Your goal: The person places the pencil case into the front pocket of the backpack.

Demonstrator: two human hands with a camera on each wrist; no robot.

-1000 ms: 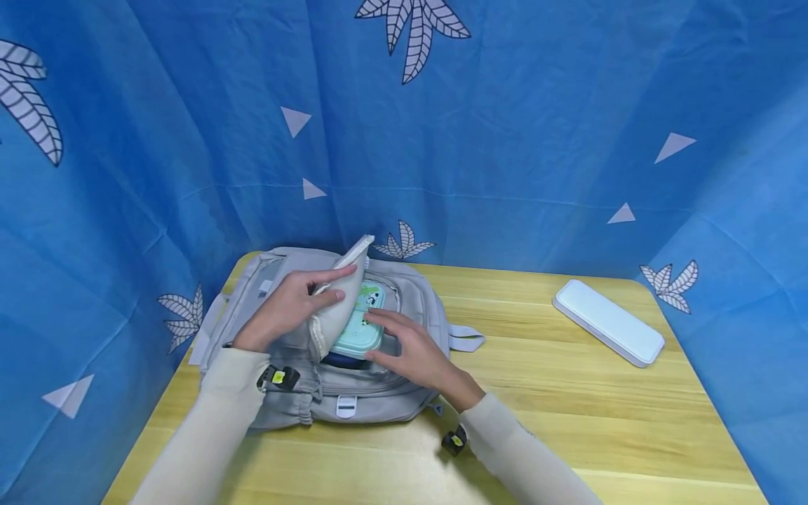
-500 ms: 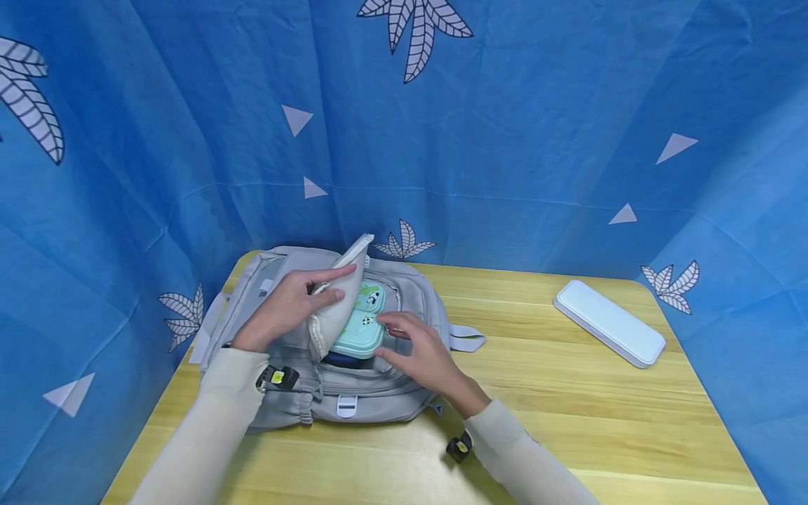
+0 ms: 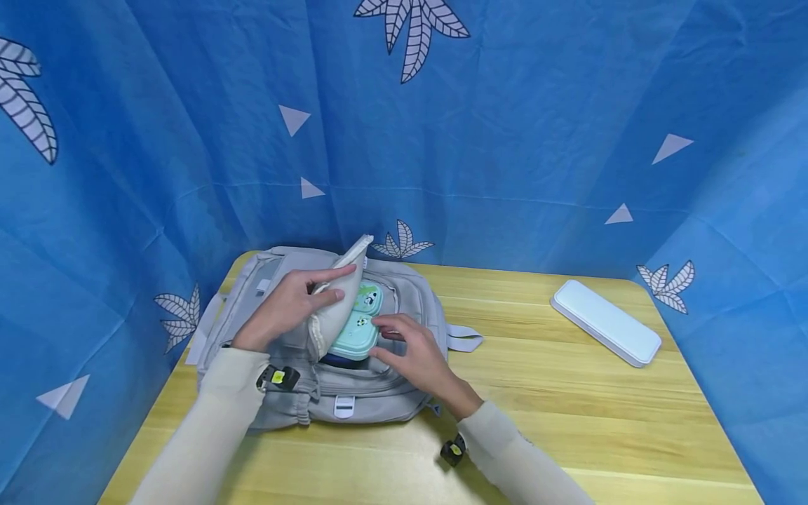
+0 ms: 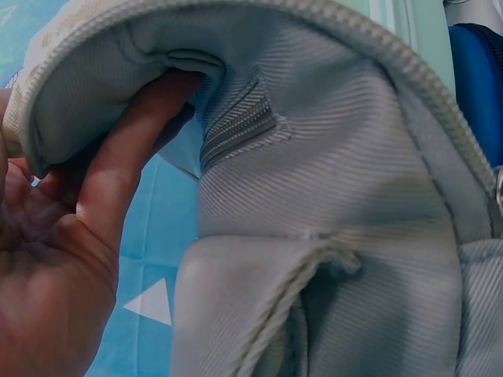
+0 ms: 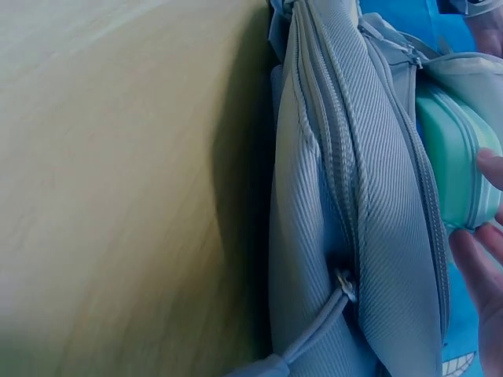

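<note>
Backpack (image 3: 353,393) of grey ribbed woven fabric lies flat on the pale wooden table (image 3: 568,421), toward its left rear corner, its soft shape slumped and its zips running in curved lines. On its left side, the left hand (image 3: 287,308) grips the lifted pocket flap (image 3: 337,301), thumb on top and fingers curled under the padded, zip-edged cloth, holding it raised like a stiff tongue; the left wrist view shows the fingers tucked inside the fold against the twill weave. Just right of the flap, a mint-green lunch box (image 3: 358,328), smooth hard plastic with rounded corners and small panda prints on the lid, sits partly inside the opened pocket, over something dark blue beneath. The right hand (image 3: 410,351) rests at the box's right edge, fingers slightly curled and a little apart, their tips touching its rim. Far to the right, well apart, a long white case (image 3: 606,321) with rounded ends lies flat on the table.
</note>
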